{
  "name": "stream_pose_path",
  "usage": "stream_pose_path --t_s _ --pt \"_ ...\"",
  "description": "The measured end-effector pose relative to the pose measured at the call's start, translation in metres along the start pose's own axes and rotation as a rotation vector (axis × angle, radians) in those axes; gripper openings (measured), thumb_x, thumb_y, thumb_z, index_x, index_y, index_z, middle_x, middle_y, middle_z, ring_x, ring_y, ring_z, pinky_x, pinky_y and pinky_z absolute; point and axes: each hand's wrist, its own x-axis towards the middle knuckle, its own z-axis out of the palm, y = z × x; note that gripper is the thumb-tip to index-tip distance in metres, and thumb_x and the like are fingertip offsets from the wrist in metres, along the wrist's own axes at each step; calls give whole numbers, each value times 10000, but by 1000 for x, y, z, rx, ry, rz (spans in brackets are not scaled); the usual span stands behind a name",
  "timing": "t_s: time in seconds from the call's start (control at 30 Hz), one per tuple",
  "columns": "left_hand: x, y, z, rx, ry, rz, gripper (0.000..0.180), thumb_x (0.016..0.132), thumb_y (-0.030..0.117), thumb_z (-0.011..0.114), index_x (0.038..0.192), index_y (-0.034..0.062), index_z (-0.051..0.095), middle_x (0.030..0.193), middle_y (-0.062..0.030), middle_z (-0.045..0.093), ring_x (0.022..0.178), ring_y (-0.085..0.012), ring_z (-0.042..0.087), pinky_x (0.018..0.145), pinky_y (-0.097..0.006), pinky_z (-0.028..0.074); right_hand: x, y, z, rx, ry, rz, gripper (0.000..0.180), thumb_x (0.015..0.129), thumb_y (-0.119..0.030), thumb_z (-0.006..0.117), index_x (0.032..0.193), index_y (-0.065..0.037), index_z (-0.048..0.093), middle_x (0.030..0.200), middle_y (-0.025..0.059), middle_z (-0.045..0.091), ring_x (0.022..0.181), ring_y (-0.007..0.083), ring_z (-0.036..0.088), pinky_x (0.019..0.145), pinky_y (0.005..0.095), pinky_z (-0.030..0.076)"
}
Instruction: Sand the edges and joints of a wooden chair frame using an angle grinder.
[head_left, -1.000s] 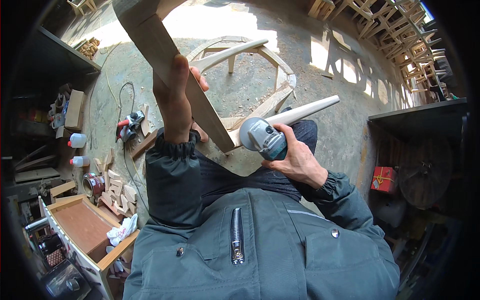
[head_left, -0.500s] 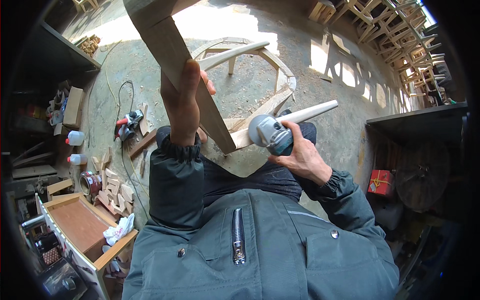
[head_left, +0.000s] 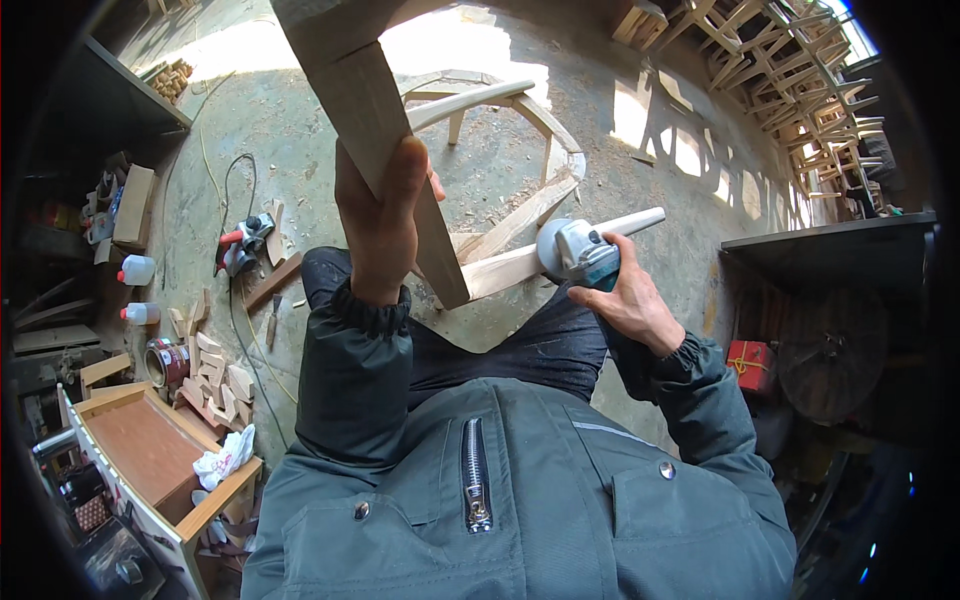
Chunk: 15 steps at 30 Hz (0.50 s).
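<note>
Left hand (head_left: 388,235) grips the wooden frame (head_left: 368,108) by a board; right hand (head_left: 642,302) clasps the grinder (head_left: 584,252), disc (head_left: 549,247) at the frame's near edge, contact unclear. Tilting the disc could gouge the wood.

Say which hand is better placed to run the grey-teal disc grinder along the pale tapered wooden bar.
Probably the right hand: it grips the grinder beside the tapered bar; the left hand holds a broad brown wooden beam.

Sunlight (head_left: 450,45) falls across a littered grey-green floor (head_left: 685,250); wooden chair frames (head_left: 785,90) stand piled at upper right, and 2 dark tabletops (head_left: 835,245) flank it, left and right.
</note>
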Motion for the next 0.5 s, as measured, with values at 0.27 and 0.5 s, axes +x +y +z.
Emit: stream_pose_path --t_s 0.27,0.5 --pt "-8 -3 1 -69 1 -3 398 1046 345 697 1195 16 530 921 -57 610 728 -136 623 660 -309 532 40 -30 7 25 -376 -199 994 819 -460 864 1524 -18 320 1242 366 642 1229 483 638 1066 448 494" --pt "-12 -10 -3 58 -2 32 601 1052 407 668 1424 -24 478 867 -79 638 714 -164 640 653 -311 497 40 -15 -35 -71 -272 -7 969 829 -457 851 1514 8 348 1263 348 635 1224 435 653 1063 436 505"
